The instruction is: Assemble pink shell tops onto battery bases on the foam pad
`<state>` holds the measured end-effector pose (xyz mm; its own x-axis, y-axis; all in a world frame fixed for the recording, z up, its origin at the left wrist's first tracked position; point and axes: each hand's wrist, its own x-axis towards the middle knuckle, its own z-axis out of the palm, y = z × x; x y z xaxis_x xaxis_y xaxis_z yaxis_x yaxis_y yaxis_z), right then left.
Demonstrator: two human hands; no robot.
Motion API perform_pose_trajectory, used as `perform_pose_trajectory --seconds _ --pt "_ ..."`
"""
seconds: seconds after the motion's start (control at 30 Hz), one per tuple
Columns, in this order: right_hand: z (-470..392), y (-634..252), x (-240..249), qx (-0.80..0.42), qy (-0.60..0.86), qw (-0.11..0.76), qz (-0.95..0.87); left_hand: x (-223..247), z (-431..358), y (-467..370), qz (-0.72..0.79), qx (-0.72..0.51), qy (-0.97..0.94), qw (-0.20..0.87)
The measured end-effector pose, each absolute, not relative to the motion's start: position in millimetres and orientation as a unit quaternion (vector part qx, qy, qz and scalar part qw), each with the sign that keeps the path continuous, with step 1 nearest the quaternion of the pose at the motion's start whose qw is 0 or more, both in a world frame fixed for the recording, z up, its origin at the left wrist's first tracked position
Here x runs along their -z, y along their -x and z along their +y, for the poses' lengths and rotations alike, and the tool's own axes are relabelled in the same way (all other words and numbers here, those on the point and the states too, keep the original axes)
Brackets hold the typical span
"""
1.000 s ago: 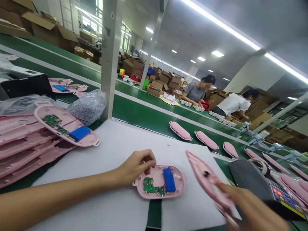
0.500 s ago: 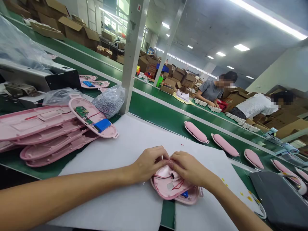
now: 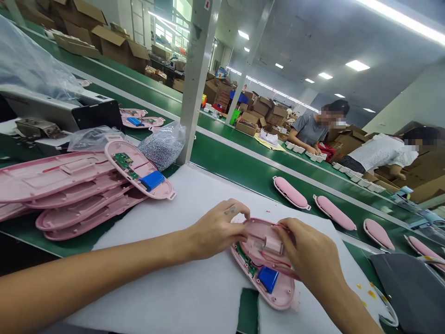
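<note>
Since half a second ago the two shell halves have swung round: the pink upper shell [image 3: 266, 241], then lying flat over its mate, is now lifted at the near edge and angled open, so the blue battery [image 3: 267, 279] and green circuit board [image 3: 247, 264] in the pink lower shell [image 3: 274, 290] show beneath. The left hand [image 3: 217, 228] pinches the upper shell's far-left rim with thumb and fingers; the right hand [image 3: 313, 260] grips its right end, fingers curled over the top. Both halves sit on the white sheet [image 3: 167, 260] covering the desk, in front of the green conveyor belt [image 3: 239, 169]. To do this well, the red wires should probably be tucked inside the rim before the halves close, and the edges lined up all round before pressing.
</note>
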<state>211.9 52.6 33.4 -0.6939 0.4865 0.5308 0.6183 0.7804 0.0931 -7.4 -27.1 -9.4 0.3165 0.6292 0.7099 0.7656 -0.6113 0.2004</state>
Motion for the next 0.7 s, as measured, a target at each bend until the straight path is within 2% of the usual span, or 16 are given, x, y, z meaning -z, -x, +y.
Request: perform_pose_trajectory --seconds 0.17,0.33,0.5,0.63,0.7 --pt "53 -218 -38 0.14 0.281 0.287 -0.905 8 -27 9 -0.435 0.425 0.793 -0.025" --pt "53 -214 -35 0.095 0.326 0.325 -0.883 14 -27 -2 -0.422 0.408 0.807 0.072" --pt "53 -207 -31 0.057 0.344 0.352 -0.868 12 -32 -3 -0.432 0.469 0.766 -0.084" --pt "55 -207 -28 -0.03 0.352 0.336 -0.873 12 -32 -4 -0.503 0.554 0.659 -0.075" --pt "57 -207 -26 -0.077 0.361 0.331 -0.869 14 -31 -7 -0.51 0.566 0.635 -0.13"
